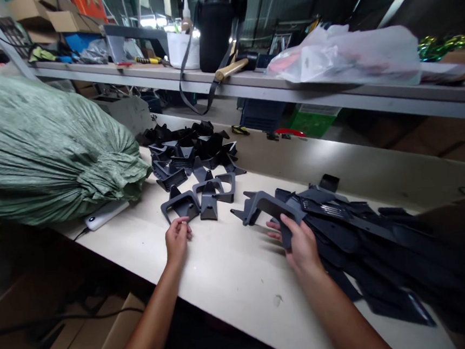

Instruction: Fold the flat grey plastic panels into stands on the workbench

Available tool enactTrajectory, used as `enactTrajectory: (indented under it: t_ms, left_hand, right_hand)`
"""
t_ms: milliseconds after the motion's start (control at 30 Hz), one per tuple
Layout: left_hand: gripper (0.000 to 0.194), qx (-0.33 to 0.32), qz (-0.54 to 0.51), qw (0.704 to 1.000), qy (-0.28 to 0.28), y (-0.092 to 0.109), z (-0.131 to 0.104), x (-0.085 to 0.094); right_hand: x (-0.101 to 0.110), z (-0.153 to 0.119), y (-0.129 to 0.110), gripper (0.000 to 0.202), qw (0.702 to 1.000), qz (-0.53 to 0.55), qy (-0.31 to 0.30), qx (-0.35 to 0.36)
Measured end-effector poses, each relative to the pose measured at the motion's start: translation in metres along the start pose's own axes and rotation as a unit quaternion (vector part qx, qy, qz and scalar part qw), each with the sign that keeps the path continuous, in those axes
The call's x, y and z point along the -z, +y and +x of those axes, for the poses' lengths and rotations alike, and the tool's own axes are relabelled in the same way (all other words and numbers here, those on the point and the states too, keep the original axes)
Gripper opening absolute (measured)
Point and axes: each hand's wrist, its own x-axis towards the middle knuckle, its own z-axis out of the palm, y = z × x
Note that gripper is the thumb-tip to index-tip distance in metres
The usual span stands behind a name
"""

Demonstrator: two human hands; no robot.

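Note:
My right hand (301, 242) grips a dark grey plastic bracket (270, 204) with an open, frame-like middle, thumb on the near side and fingers behind. Its far end points left, above the table. My left hand (177, 239) is closed, the fingers curled in a pinch; whether anything small sits between them is hidden. Just beyond it lies a similar dark frame piece (180, 205), close to the fingertips. Beside that frame stands a flat-faced black bracket (208, 201). Behind these, many more black brackets (190, 151) form a loose heap.
Flat dark plastic parts (355, 229) are piled on the right of the white table (225, 273). A green woven sack (51, 152) and a white power bank (108, 213) occupy the left. Overhead, a shelf (159, 77) carries a hammer (233, 68), a black bottle and plastic bags.

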Motion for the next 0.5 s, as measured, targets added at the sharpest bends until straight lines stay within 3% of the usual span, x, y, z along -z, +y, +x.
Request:
enactTrajectory:
  t_ms: [167, 267, 300, 400, 500]
  left_hand:
    - [0.031, 0.073, 0.027, 0.991, -0.111, 0.017, -0.055, -0.007]
    - [0.033, 0.118, 0.033, 0.967, -0.222, 0.03, -0.102, -0.02]
    - [0.037, 0.149, 0.024, 0.939, -0.308, 0.033, -0.114, -0.025]
    - [0.059, 0.192, 0.027, 0.895, -0.401, 0.039, -0.13, -0.035]
    - [0.065, 0.189, 0.019, 0.901, -0.391, 0.042, -0.124, -0.036]
  right_hand:
    - [0.025, -0.036, 0.006, 0.05, 0.999, -0.028, 0.014, -0.006]
    - [0.032, -0.054, 0.017, 0.052, 0.998, -0.067, 0.008, 0.016]
    - [0.032, -0.059, 0.019, 0.053, 0.996, -0.082, 0.002, 0.03]
    - [0.026, -0.072, 0.02, 0.044, 0.983, -0.137, -0.026, 0.117]
    - [0.015, -0.083, 0.009, 0.029, 0.947, -0.192, -0.035, 0.256]
